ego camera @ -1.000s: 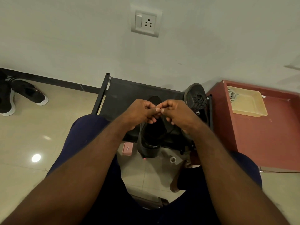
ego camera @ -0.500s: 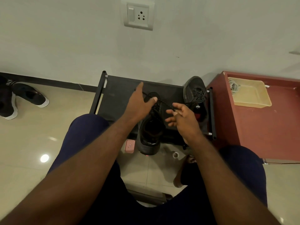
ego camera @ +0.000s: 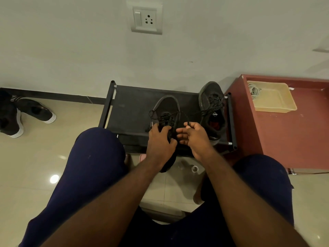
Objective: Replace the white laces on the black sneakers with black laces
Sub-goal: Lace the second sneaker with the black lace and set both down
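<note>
**Low shoe rack, black laces going into the last sneaker**

Tiled floor (ego camera: 35, 157) runs under a seated person's knees, and just past them stands a low black shoe rack (ego camera: 131, 107) carrying both sneakers of the task.

The near sneaker (ego camera: 167, 106) lies on the rack with its heel hanging over the front edge, toe toward the wall. The left hand (ego camera: 160, 139) rests on its throat, fingers spread and laid flat over the lacing, pressing the shoe down rather than gripping anything visible. The right hand (ego camera: 194, 138) is just beside it, its fingers (ego camera: 187, 124) pinching a loose end of the black lace (ego camera: 165, 116). That lace already crosses several times over the tongue, and slack loops stick out to both sides. No white lace shows on this shoe, so the stripping looks done and the rethreading well advanced. How many eyelets are empty is hidden by the hands.

Farther right on the rack, the second sneaker (ego camera: 210, 93) carries a dark speckled lace (ego camera: 214, 104) bunched over its tongue and appears finished. A thin dark strand runs between the two shoes; which lace it belongs to I cannot tell.

Beyond, a yellow tray (ego camera: 274, 102) on a red cabinet (ego camera: 284, 139) holds a coil of white cord (ego camera: 253, 90), possibly the removed laces.

Likely left to do: threading the last eyelets on the near sneaker, evening the ends and tying off.
</note>
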`<action>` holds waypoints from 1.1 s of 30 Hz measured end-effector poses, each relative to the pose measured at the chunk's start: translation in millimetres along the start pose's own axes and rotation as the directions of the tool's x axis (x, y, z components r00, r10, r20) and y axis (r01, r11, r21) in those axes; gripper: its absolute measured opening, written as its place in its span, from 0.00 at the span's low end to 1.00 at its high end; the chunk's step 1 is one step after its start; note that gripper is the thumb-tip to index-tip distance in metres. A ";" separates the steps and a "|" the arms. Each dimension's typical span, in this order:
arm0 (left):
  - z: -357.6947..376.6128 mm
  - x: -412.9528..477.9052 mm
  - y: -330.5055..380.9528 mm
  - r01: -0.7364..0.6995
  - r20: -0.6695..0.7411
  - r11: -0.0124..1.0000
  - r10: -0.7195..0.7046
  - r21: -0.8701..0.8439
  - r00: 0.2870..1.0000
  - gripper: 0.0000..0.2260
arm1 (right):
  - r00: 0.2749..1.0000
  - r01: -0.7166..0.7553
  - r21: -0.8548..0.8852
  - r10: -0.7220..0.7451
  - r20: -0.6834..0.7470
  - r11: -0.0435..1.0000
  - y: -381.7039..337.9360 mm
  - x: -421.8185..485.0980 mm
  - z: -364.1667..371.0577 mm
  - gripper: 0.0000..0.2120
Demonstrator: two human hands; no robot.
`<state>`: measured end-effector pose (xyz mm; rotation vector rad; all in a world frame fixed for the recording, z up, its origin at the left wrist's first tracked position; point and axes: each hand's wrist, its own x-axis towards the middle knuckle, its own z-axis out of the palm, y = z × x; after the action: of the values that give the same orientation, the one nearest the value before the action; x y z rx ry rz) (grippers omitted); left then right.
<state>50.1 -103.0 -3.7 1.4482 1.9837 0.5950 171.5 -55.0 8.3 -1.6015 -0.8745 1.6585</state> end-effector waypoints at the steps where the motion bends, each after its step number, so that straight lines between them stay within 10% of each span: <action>1: 0.2 -1.8 -0.9 -0.002 0.001 1.000 0.002 0.010 1.000 0.24 | 1.000 0.004 -0.002 -0.004 0.009 1.000 1.1 -0.3 1.0 0.08; 23: -4.7 -2.3 0.7 0.105 0.136 0.990 -0.091 -0.092 0.986 0.23 | 0.997 0.032 0.029 -0.030 -0.076 0.999 3.9 12.6 -5.8 0.02; 33: -1.7 -0.8 -6.6 0.126 0.134 0.978 -0.104 -0.168 0.985 0.23 | 0.996 0.063 0.030 -0.061 -0.064 0.998 4.1 18.0 -0.9 0.13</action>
<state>44.6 -105.7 -6.7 1.2247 1.8536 0.5980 171.8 -42.2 -5.1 -1.5811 -0.8533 1.5628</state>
